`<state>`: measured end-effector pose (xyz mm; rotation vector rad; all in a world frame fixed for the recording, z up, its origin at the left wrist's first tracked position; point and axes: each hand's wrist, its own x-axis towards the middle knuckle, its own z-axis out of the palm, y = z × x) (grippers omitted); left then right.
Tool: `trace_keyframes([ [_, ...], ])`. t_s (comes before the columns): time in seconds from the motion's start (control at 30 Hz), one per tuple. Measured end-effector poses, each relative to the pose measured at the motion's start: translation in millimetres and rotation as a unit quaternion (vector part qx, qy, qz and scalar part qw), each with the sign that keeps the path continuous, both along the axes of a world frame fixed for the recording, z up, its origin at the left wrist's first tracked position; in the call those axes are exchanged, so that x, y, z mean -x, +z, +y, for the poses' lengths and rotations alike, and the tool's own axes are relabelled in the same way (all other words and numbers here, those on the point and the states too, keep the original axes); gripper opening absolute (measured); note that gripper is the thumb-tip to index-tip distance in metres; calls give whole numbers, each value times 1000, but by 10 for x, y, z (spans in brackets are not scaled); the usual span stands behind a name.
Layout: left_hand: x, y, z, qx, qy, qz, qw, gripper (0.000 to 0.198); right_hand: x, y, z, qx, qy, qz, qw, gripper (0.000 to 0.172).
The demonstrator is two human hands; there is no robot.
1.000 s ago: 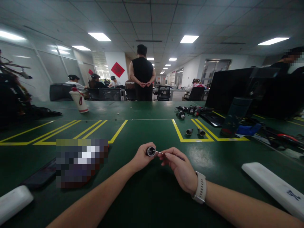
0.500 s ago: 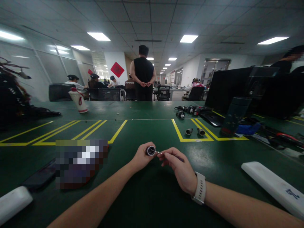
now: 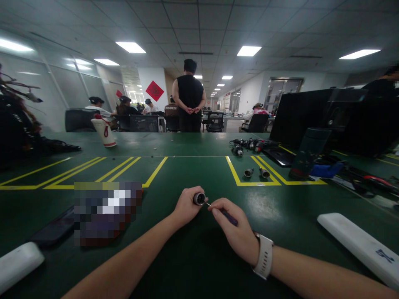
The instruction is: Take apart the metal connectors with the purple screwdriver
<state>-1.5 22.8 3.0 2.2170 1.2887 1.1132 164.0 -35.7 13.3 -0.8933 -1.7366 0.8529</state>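
My left hand (image 3: 186, 206) is closed around a round metal connector (image 3: 199, 199), its dark hollow end turned toward me. Between the fingertips of my right hand (image 3: 239, 231) is a slim screwdriver (image 3: 230, 217) with a dark handle and a thin shaft. The shaft points up and left at the connector's lower right rim; whether its tip touches is too small to tell. Farther off, two similar metal parts, a left one (image 3: 248, 172) and a right one (image 3: 264, 173), lie inside a yellow-taped rectangle on the green table (image 3: 199, 170).
Several dark metal parts (image 3: 239, 149) lie near a black monitor (image 3: 299, 116) and a dark bottle (image 3: 308, 151). White bars, one on the left (image 3: 20, 263) and one on the right (image 3: 355, 245), flank my arms. A paper cup (image 3: 104, 132) stands at back left. A person (image 3: 188, 97) stands beyond the table.
The screwdriver's tip has come out of the connector's opening to its lower right edge. My right hand has tilted, and the connector has turned slightly in my left hand.
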Motion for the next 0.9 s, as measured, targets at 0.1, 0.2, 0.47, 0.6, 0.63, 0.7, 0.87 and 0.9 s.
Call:
trace_keyframes([
  [0.1,7,-13,10,-5,1,3,1000,19,13,-32,-9,-36,4,-18,999,11],
  [0.2,14,-33,25,-15,12,8,1000,20,22,-55,-18,-74,7,-42,996,12],
  [0.47,14,-34,22,-30,43,13,999,21,32,-70,-34,-121,17,-67,990,16],
  [0.6,23,-46,29,-22,44,11,999,19,-8,-33,-24,-117,11,-53,992,14],
  [0.63,26,-52,36,-19,42,9,999,18,-24,-16,-23,-118,9,-49,992,13],
  [0.7,32,-63,49,-11,36,4,999,15,-54,23,-25,-118,4,-41,992,13],
  [0.87,24,-65,44,15,-15,13,1000,9,-77,71,-15,-99,12,-28,995,14],
  [0.9,20,-62,37,20,-27,18,999,8,-76,68,-9,-96,14,-30,995,14],
])
